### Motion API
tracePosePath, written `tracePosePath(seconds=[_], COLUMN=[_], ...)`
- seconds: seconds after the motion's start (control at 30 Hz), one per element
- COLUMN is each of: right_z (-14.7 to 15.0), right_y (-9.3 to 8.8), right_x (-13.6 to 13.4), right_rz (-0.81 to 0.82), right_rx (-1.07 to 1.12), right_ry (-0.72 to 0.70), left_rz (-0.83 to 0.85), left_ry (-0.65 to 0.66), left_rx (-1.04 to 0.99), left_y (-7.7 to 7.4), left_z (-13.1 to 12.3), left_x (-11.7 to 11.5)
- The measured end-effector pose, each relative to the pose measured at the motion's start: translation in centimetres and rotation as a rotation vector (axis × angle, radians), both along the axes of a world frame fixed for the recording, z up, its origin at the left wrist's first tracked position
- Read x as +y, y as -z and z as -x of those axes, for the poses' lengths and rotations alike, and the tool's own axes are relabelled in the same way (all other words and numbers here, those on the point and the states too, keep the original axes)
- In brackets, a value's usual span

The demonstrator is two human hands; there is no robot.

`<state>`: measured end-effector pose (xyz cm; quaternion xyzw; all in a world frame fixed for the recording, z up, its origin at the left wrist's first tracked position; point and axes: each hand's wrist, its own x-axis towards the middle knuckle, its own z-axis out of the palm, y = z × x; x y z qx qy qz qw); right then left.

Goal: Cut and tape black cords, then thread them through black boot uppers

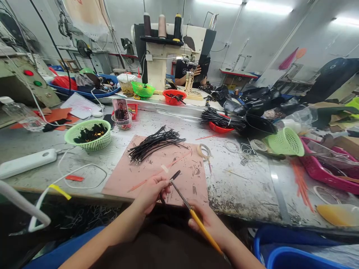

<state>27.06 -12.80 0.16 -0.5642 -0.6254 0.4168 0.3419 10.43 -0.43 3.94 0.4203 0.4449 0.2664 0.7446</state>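
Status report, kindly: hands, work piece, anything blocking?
Left hand: pinching black strip. Right hand: holding orange-handled tool, tip at strip. Black bundle beyond, on pink mat; seemingly not blocking.

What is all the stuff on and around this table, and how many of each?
table: one, whitish, across the middle
mat: one, pink, front of table
strips: too many to count, black, heaped on mat
tape roll: one, tan, mat's right edge
upright phone: one, lit screen, behind mat
red bowls: two, red, back middle and right
green baskets: at least three, left, back, right
pink basket: one, pink, far right
sewing machine: nearest one, cream and black, back
thread spools: three, brown, beige, black, atop sewing machine
power strip: one, white, left
tool: one, yellow handle, front
small black piece: one, black, over mat
left fingers: bare, pinching small black piece
right fingers: bare, gripping tool
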Motion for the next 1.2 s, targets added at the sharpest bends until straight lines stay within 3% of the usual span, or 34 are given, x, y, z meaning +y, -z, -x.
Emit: tracePosePath(seconds=[0.3,0.6,0.7,0.87,0.97,1.07,1.13,1.2], right_z=[0.8,0.6,-1.7,-7.1,-9.4,-9.3,-7.5,-4.7], right_y=[1.0,3.1,2.3,0.5,0.6,1.1,1.3,1.6], right_x=[0.2,0.2,0.0,-0.9,-2.0,-1.8,-0.3,2.2], right_rz=[-0.038,-0.003,0.052,0.512,0.563,0.382,0.079,-0.277], right_rx=[0.075,0.015,-0.169,-0.804,-0.947,-1.067,-1.109,-1.02], right_ry=[0.035,0.225,0.374,0.679,0.706,0.633,0.557,0.339], left_rz=[0.013,0.063,0.084,0.086,0.07,0.055,0.046,0.038], left_ry=[-0.023,-0.11,-0.135,-0.114,-0.077,-0.05,-0.037,-0.026], left_rx=[0.008,0.024,0.016,-0.023,-0.039,-0.05,-0.057,-0.065], left_y=[0.4,2.7,3.1,3.3,3.5,3.8,4.0,4.1], left_z=[-0.2,-0.7,-0.5,-0.3,-0.2,-0.2,-0.2,-0.3], left_x=[0.4,1.2,1.4,1.5,1.4,1.3,1.2,1.1])
